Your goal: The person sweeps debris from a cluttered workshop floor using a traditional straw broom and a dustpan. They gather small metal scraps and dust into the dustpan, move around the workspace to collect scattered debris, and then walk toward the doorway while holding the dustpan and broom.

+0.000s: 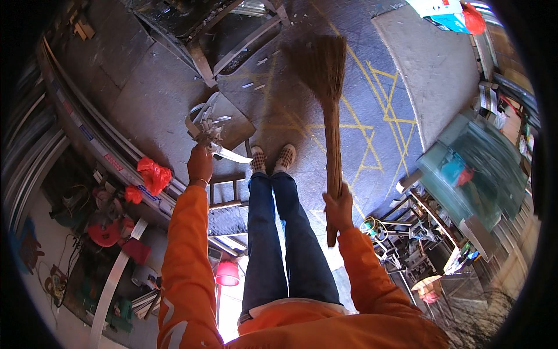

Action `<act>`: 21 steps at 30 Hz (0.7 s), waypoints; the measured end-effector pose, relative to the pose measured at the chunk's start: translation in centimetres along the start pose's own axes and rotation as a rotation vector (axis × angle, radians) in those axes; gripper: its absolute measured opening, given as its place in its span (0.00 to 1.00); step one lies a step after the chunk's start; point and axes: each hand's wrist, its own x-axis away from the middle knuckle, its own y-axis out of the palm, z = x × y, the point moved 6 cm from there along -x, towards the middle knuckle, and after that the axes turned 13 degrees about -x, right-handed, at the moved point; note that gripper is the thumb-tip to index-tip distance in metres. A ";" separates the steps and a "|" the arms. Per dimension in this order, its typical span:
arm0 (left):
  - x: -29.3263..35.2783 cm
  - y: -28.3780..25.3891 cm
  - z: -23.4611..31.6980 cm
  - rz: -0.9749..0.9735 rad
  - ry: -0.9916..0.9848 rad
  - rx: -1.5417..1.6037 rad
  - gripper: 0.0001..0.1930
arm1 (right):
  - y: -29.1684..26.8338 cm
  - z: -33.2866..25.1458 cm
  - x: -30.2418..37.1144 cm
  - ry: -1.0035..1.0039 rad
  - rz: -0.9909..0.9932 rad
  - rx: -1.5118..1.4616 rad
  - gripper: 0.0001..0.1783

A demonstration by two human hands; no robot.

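My right hand (339, 209) is wrapped round the handle of a brown straw broom (332, 125). Its flared bristles point away from me over the floor, and the handle's butt sticks out below my fist. On the left, my left hand (200, 165) is closed on a tangle of thin, pale scrap strips (231, 155). Some curl up and one reaches toward my feet. Just beyond lies a flat grey dustpan-like sheet (237, 123), with more short light pieces over it. My fingertips are hidden among the strips.
A dark metal-framed bench (203, 58) stands ahead, with small offcuts (247, 85) on the floor by it. Long metal profiles (87, 125) and red plastic bags (154, 176) lie left. Glass sheets (474, 168) and a cluttered metal rack (418, 227) stand right.
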 end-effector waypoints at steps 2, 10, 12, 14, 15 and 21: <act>0.0 -0.3 0.6 -0.011 0.012 -0.004 0.15 | 0.3 -1.3 -3.9 -0.137 0.052 0.118 0.22; 0.2 -0.3 0.5 0.036 0.035 0.009 0.14 | -4.0 -1.1 -0.7 0.077 -0.190 0.186 0.22; 0.3 -0.6 0.8 0.064 0.067 0.012 0.14 | -4.7 -1.8 1.3 0.116 -0.192 0.129 0.22; 0.3 -0.5 1.1 0.028 0.036 0.006 0.13 | -4.7 -2.5 2.3 0.122 -0.153 0.080 0.21; 0.3 -0.4 1.1 0.010 0.019 0.002 0.13 | -4.5 -2.5 1.7 0.096 -0.128 0.099 0.22; -0.1 0.3 0.9 0.045 0.020 0.051 0.12 | -1.4 -0.5 -2.9 0.014 -0.073 0.209 0.22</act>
